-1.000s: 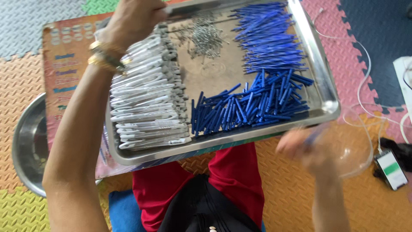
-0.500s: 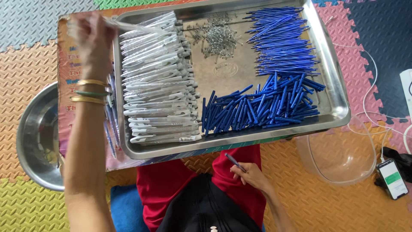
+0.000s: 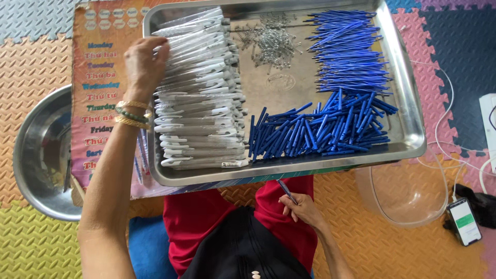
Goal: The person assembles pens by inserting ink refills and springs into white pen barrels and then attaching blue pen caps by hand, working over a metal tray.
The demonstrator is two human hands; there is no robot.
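Observation:
My left hand [image 3: 144,64] rests on the upper left of a stack of white pen barrels [image 3: 201,98] in a steel tray [image 3: 408,129]; gold bangles ring its wrist. Whether its fingers grip a barrel I cannot tell. My right hand [image 3: 302,206] is low, in front of the tray's near edge over my lap, pinching a thin blue pen part [image 3: 285,190]. In the tray also lie a pile of short blue pen pieces [image 3: 320,129], a bundle of long blue refills [image 3: 349,51] and a heap of small metal springs [image 3: 271,39].
A steel bowl [image 3: 41,150] stands at the left, a clear plastic bowl [image 3: 408,191] at the right. A phone [image 3: 464,221] and white cables [image 3: 444,124] lie at the far right. The tray sits on a low board with a coloured printed chart [image 3: 98,93], over foam floor mats.
My left hand has come down from the tray's far left corner onto the white barrels. My right hand has stayed near my lap with the blue part, shifting slightly.

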